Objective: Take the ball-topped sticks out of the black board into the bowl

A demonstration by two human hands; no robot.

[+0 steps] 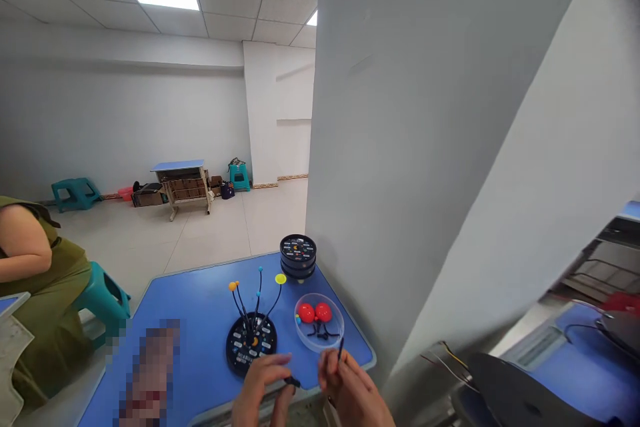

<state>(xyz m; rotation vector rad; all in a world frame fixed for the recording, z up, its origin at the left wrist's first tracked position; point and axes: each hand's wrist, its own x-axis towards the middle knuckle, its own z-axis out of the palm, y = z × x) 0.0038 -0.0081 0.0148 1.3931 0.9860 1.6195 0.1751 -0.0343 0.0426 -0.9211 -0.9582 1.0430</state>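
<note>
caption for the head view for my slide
Right hand holds a thin black rod beside a clear dish of red balls

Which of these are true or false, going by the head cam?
The right hand pinches a thin black rod. True.
The left hand holds the red balls. False: they lie in the clear round dish.
The black round base carries thin rods tipped with orange and blue balls. True.
The stacked black discs sit inside the clear round dish. False: they stand beyond it on the blue table.
The seated person is on a teal stool. True.
</note>
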